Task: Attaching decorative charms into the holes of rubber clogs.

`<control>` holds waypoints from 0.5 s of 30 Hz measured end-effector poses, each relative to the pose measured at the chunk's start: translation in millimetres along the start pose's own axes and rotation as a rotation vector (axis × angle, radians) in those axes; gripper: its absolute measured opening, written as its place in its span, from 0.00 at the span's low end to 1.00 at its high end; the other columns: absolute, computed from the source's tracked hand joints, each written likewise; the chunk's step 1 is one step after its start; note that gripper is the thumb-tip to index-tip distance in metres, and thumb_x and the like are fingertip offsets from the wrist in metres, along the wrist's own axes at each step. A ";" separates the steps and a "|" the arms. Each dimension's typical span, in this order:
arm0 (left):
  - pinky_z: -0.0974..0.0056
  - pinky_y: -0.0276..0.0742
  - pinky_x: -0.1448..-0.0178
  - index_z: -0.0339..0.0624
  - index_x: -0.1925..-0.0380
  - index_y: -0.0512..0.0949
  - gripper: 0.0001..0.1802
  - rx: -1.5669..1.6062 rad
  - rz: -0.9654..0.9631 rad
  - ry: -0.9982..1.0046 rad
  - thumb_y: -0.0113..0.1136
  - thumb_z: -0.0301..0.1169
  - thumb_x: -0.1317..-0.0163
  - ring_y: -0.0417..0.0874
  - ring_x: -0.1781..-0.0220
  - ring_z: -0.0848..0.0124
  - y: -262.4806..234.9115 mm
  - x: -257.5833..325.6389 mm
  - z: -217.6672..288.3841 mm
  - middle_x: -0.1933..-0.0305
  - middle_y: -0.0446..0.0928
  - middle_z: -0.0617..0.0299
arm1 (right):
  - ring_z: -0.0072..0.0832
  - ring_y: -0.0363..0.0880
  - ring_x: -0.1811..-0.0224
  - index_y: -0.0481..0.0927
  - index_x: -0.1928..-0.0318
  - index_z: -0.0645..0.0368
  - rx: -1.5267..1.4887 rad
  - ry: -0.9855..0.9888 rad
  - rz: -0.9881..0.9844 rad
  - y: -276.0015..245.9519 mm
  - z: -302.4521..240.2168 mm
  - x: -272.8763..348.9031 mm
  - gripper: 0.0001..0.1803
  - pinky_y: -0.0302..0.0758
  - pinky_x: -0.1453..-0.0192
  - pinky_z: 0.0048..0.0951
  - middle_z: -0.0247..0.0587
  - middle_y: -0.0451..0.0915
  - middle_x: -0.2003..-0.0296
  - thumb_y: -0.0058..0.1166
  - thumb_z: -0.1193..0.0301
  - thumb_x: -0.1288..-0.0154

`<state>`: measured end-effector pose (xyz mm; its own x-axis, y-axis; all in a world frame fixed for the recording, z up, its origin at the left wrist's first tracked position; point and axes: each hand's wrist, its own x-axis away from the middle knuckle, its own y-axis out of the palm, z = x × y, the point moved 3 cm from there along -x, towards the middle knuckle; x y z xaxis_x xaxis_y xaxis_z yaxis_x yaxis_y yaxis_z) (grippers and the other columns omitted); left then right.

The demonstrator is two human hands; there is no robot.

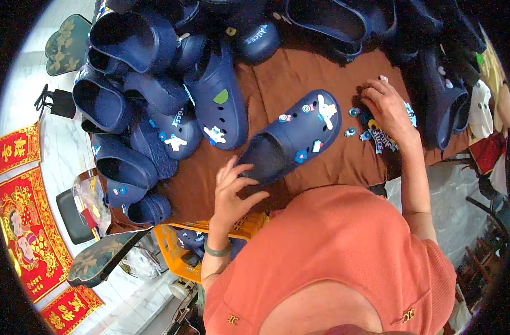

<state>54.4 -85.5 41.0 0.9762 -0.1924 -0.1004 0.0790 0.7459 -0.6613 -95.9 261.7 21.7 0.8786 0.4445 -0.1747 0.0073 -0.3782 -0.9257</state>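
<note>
A navy clog (291, 131) lies on the brown cloth in front of me, toe pointing away to the right. Its upper carries several charms: a white puppy figure, candy shapes, a blue flower and a small card. At its heel is my left hand (235, 187), thumb and fingers apart, fingertips by the heel rim. To the right, my right hand (388, 109) is over a little group of loose charms, its fingers curled together; what they hold, if anything, is hidden. Round blue charms (350, 132) and a lettered charm (382, 141) lie beside and below that hand.
Navy clogs (135, 44) are piled along the left and far edges of the cloth-covered table (322, 173). More clogs (445, 106) stand at the right. An orange crate (185, 268) with clogs in it is below the near left edge. Stools and red posters are on the left.
</note>
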 end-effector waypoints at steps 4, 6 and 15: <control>0.53 0.68 0.41 0.39 0.76 0.80 0.08 -0.191 0.179 0.056 0.71 0.22 0.56 0.74 0.43 0.55 -11.6 -10.4 23.4 0.58 0.80 0.58 | 0.47 0.71 0.42 0.76 0.52 0.62 -0.535 -0.057 -0.057 1.1 -30.8 -10.2 0.21 0.65 0.36 0.40 0.51 0.75 0.47 0.61 0.65 0.43; 0.59 0.67 0.39 0.35 0.74 0.80 0.02 0.365 0.080 -0.292 0.63 0.21 0.47 0.75 0.43 0.60 -0.8 -20.4 23.8 0.59 0.80 0.54 | 0.48 0.62 0.34 0.70 0.41 0.60 -0.525 -0.125 -0.126 2.2 -49.4 -18.0 0.35 0.60 0.31 0.40 0.55 0.66 0.39 0.65 0.59 0.48; 0.63 0.73 0.42 0.31 0.44 0.68 0.23 1.380 -0.109 -0.651 0.52 0.34 0.34 0.79 0.48 0.64 76.1 -97.4 43.1 0.45 0.74 0.54 | 0.45 0.54 0.29 0.66 0.36 0.55 -0.686 -0.268 -0.353 35.1 -49.1 -33.9 0.45 0.55 0.28 0.41 0.47 0.59 0.33 0.69 0.55 0.56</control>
<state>-25.9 17.5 32.6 0.8408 -0.2537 0.4783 -0.0852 0.8104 0.5797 -102.0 193.5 11.6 0.6266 0.7765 -0.0658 0.6291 -0.5539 -0.5454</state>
